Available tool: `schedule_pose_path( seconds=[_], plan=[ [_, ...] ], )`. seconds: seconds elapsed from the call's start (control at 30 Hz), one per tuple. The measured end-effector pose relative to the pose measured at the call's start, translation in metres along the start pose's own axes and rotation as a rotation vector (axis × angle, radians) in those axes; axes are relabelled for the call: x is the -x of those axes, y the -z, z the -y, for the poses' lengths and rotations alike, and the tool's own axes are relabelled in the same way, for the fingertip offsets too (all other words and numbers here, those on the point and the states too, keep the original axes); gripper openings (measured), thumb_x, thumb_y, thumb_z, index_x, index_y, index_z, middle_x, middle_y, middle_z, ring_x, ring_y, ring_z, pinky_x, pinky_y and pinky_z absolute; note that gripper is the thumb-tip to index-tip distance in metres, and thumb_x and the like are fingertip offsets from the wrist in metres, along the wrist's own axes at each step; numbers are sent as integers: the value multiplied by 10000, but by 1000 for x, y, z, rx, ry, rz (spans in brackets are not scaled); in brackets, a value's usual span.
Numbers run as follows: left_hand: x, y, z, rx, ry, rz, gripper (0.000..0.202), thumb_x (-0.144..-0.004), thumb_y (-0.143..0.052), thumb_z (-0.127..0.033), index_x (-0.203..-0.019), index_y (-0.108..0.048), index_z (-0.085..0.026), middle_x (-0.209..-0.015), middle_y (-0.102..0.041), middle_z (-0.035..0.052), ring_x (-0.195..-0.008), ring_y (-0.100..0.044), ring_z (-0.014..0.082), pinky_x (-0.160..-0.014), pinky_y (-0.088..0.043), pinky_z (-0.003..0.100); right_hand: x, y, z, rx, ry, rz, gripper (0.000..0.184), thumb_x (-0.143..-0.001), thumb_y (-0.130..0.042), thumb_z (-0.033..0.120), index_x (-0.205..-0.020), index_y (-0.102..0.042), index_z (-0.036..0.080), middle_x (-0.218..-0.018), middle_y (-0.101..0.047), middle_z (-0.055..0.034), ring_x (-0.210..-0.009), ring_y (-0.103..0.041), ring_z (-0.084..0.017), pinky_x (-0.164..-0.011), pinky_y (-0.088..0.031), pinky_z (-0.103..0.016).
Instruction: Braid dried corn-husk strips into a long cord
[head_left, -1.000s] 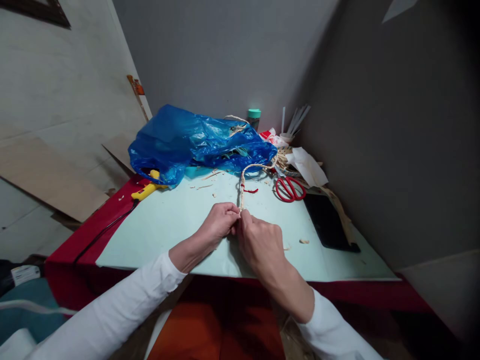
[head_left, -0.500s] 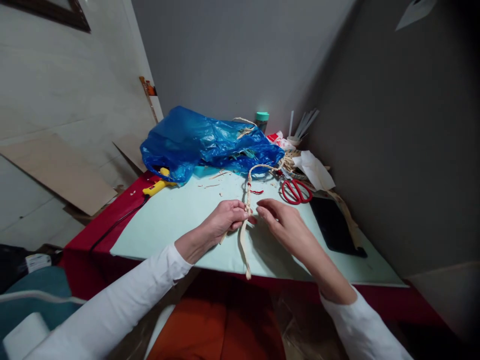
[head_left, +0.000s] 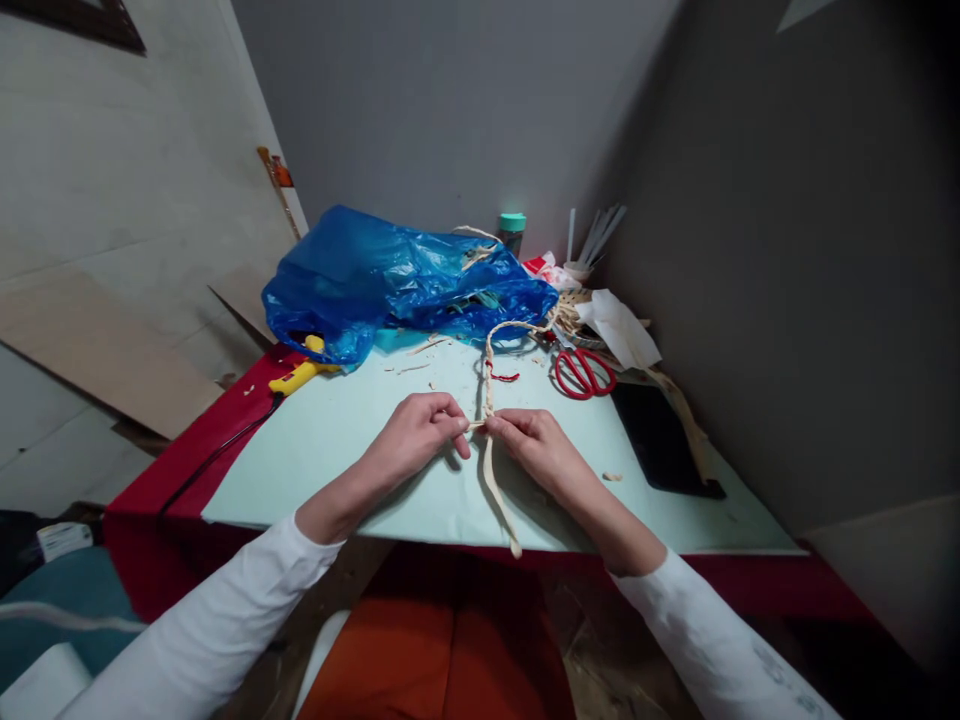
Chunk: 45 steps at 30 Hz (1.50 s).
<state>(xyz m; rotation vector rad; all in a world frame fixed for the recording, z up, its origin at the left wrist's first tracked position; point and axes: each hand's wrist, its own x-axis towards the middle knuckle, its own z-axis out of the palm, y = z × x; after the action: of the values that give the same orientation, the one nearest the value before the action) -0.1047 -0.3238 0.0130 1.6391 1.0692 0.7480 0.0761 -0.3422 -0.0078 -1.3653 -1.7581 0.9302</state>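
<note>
A pale braided straw cord [head_left: 487, 380] runs from the blue plastic bag [head_left: 390, 280] down the middle of the pale green table sheet [head_left: 330, 450]. A short red thread [head_left: 501, 376] is tied round it. My left hand [head_left: 416, 435] pinches the cord's loose strands from the left. My right hand [head_left: 536, 445] pinches them from the right, fingertips almost touching. A loose strand end [head_left: 501, 505] trails from between my hands toward the table's near edge.
Red scissors [head_left: 581, 372] lie right of the cord, a black phone [head_left: 660, 440] beyond them. A yellow glue gun [head_left: 300, 372] with black cable lies left. White paper [head_left: 619, 330], a basket of straw, a cup of sticks [head_left: 581, 265] and a green-capped bottle [head_left: 512, 232] stand at the back.
My right hand drew away from the cord half a second ago and has come back to pinch it. The loose strand now hangs toward the table edge.
</note>
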Motion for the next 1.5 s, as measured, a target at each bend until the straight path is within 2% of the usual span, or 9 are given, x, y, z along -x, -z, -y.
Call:
schedule_pose_path(
  seconds=[0.2,0.33,0.47,0.53,0.63,0.73,0.97,1.17,1.5],
  plan=[
    [19,-30,1,-502,-219,-216,158,-864,-459,-221,-799,-597,-178,-692,-661,29,-585,-555,137,-590,-389,249,0,-3,-2,-438,-112,113,319,-839,-554,415,-726,-642,130,-522,-432,41,-445,-207,-65,-443,-123,-246],
    [23,-45,1,-757,-435,-143,216,-855,-423,-168,-833,-637,-155,-719,-658,67,-629,-578,168,-620,-403,278,3,-3,-6,-586,-169,123,302,-803,-617,428,-825,-650,128,-545,-399,59,-463,-215,-61,-457,-134,-242],
    [7,-23,-14,-441,-266,-230,331,-896,-438,-305,-662,-627,-168,-636,-614,28,-618,-545,143,-648,-413,265,3,-3,-7,-670,-86,125,284,-804,-628,398,-710,-586,134,-620,-458,31,-526,-309,-68,-501,-207,-231],
    [-6,-11,-16,-220,-200,-253,183,-838,-529,-273,-721,-616,-161,-745,-634,35,-733,-568,152,-721,-430,271,3,-2,-5,-682,-92,154,267,-822,-604,385,-718,-570,142,-635,-460,29,-527,-305,-69,-500,-202,-231],
    [-23,-2,-9,277,79,261,120,-788,-589,-227,-834,-609,-118,-750,-636,71,-724,-604,157,-750,-464,296,5,-1,-2,-708,-66,217,233,-841,-574,354,-730,-555,149,-644,-451,27,-537,-317,-75,-501,-213,-231],
    [-31,-2,3,472,165,432,136,-796,-608,-197,-874,-590,-88,-734,-632,93,-640,-577,113,-645,-449,229,6,-2,0,-681,-50,253,228,-852,-560,350,-735,-530,157,-636,-442,28,-509,-283,-71,-475,-183,-238],
    [-28,-10,19,632,196,420,168,-789,-630,-207,-850,-489,-141,-612,-555,7,-404,-237,2,-381,-159,125,2,-9,-10,-556,44,226,277,-867,-527,424,-758,-521,169,-612,-453,20,-509,-299,-82,-477,-217,-239],
    [-24,-10,23,600,186,330,172,-763,-655,-217,-780,-498,-146,-524,-426,-65,-379,-243,3,-352,-142,129,4,-13,-16,-427,-5,103,213,-868,-476,349,-1005,-431,192,-630,-635,9,-441,-409,-102,-453,-284,-230],
    [-24,-12,24,550,203,213,218,-721,-687,-219,-674,-496,-125,-536,-424,-65,-368,-238,-21,-351,-130,125,17,-2,-1,18,-9,9,171,-934,-391,302,-790,-429,219,-473,-549,37,-476,-505,-142,-557,-342,-255]
  ],
)
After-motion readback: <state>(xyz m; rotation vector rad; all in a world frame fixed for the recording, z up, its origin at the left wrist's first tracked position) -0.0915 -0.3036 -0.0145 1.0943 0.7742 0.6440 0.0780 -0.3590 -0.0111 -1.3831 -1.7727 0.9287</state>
